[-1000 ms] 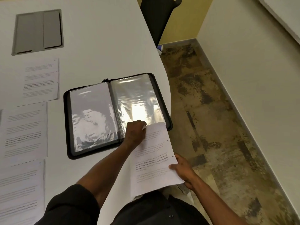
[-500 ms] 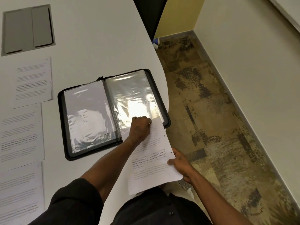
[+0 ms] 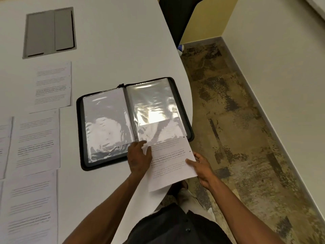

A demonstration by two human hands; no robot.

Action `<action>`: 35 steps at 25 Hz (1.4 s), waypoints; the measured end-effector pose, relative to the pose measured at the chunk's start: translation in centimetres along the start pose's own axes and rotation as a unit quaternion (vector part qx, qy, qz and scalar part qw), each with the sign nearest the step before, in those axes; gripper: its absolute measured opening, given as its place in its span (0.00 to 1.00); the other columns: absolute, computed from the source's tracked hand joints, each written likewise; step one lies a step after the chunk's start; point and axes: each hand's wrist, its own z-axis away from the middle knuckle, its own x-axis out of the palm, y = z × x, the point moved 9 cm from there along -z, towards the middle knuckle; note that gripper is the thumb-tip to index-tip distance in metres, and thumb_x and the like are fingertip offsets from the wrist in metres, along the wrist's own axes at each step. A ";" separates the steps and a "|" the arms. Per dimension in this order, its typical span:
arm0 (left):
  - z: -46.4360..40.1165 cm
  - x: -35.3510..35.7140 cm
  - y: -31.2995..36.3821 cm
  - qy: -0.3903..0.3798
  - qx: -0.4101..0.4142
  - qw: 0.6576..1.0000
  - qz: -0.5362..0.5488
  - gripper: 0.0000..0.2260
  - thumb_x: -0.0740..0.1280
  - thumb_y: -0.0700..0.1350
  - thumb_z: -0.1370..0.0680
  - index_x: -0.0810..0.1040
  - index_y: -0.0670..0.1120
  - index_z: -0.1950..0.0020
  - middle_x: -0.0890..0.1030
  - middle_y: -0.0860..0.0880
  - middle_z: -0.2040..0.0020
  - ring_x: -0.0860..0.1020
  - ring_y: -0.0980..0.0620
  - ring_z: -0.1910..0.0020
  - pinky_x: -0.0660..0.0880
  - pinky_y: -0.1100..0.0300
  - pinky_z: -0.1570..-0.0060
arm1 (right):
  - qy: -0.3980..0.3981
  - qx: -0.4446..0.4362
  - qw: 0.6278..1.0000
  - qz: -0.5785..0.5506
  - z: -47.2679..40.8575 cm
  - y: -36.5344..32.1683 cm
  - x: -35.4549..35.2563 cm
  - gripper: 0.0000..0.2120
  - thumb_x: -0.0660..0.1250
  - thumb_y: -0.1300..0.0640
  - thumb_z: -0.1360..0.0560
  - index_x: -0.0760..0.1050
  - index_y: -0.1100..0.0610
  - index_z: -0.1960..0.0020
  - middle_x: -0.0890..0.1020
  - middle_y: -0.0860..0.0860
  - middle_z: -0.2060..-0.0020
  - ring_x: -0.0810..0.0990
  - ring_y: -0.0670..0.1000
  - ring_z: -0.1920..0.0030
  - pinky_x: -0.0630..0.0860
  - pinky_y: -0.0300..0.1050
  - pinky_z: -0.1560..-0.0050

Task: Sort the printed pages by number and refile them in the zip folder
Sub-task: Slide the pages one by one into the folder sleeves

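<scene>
The left hand (image 3: pixel 139 158) rests flat, fingers relaxed, on the page (image 3: pixel 171 162) at the folder's (image 3: pixel 133 120) lower sleeve. The right hand (image 3: pixel 202 167) pinches the page's right edge, thumb on top.

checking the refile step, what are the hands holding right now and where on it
Both hold one white printed page, partly inside the open black zip folder's right clear sleeve. The right hand pinches its right edge; the left hand rests on its left edge at the sleeve mouth.

Printed page (image 3: pixel 169 161) half inside open zip folder (image 3: pixel 135 120) right sleeve.
</scene>
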 end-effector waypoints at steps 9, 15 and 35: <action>11.9 2.3 -6.5 -0.179 -0.397 0.832 0.344 0.19 0.71 0.37 0.23 0.73 0.46 0.33 0.80 0.45 0.39 0.80 0.46 0.46 0.83 0.53 0.59 | -0.004 0.053 0.994 -0.093 -0.2 1.9 0.5 0.16 0.69 0.62 0.22 0.75 0.61 0.35 0.84 0.60 0.43 0.84 0.60 0.46 0.83 0.55 0.49; 8.7 2.9 -6.2 -0.139 -0.366 0.828 0.401 0.16 0.69 0.33 0.23 0.75 0.41 0.37 0.83 0.43 0.43 0.82 0.44 0.46 0.83 0.53 0.58 | 0.026 0.063 0.993 -0.093 0.7 2.8 0.8 0.11 0.67 0.59 0.20 0.76 0.60 0.38 0.84 0.59 0.48 0.85 0.59 0.49 0.83 0.55 0.49; 2.1 1.7 -6.2 -0.052 -0.351 0.839 0.412 0.16 0.70 0.31 0.24 0.78 0.41 0.38 0.83 0.42 0.44 0.82 0.48 0.49 0.80 0.59 0.52 | 0.101 -0.030 0.994 0.036 -3.6 -4.7 3.6 0.14 0.66 0.65 0.21 0.74 0.57 0.36 0.82 0.57 0.44 0.85 0.54 0.52 0.83 0.43 0.56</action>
